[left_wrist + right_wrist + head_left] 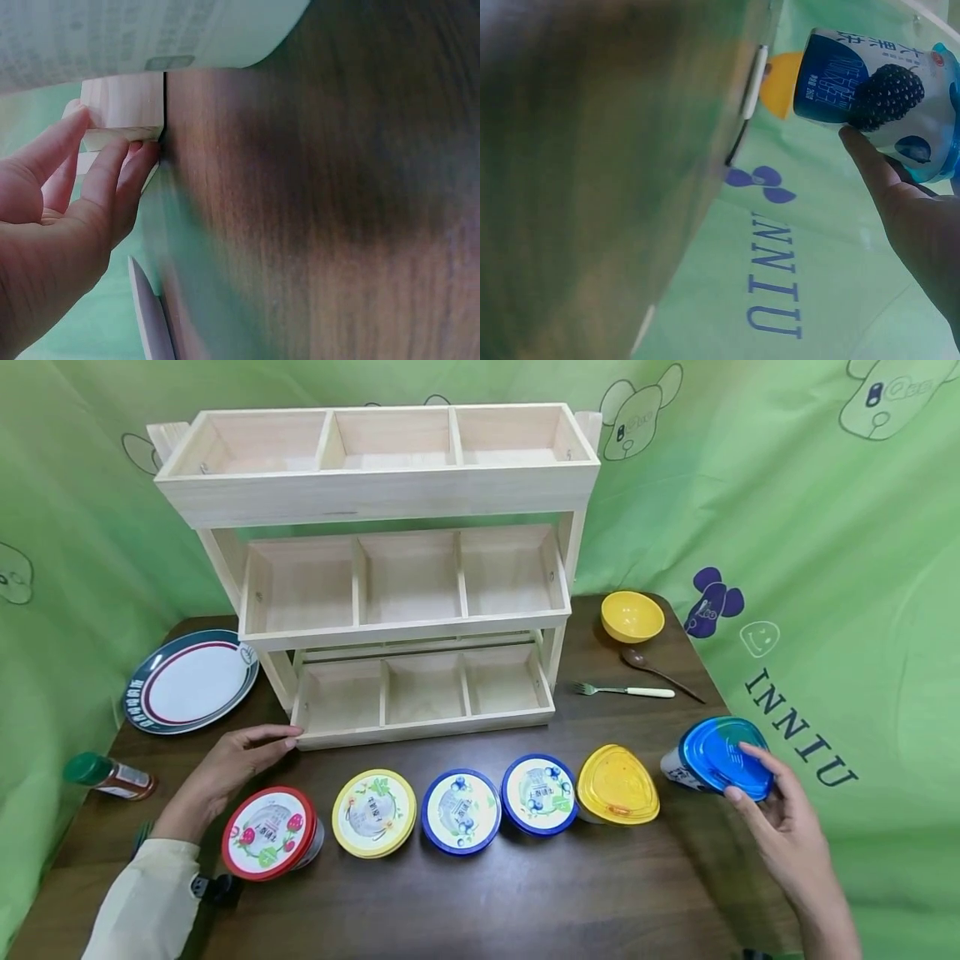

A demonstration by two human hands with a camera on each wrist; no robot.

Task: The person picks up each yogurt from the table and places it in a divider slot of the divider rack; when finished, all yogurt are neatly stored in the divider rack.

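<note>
My right hand (787, 835) holds a blue-lidded tub (723, 760) between thumb and fingers at the table's right edge. In the right wrist view the tub (877, 94) shows a blackberry picture. My left hand (236, 768) grips the front left corner of the lowest tray of a wooden rack (427, 727). The left wrist view shows thumb and fingers around that wooden corner (124, 109). In front of the rack stand a red-lidded tub (268, 832), a yellow-lidded round tub (373, 812), two blue-rimmed tubs (461, 811) and a tub with a yellow three-cornered lid (618, 783).
A plate (198, 681) and a green-capped spice jar (112, 777) are at the left. Right of the rack are a yellow bowl (632, 617), a brown spoon (660, 672) and a fork (622, 691). Green cloth hangs behind and beside the table.
</note>
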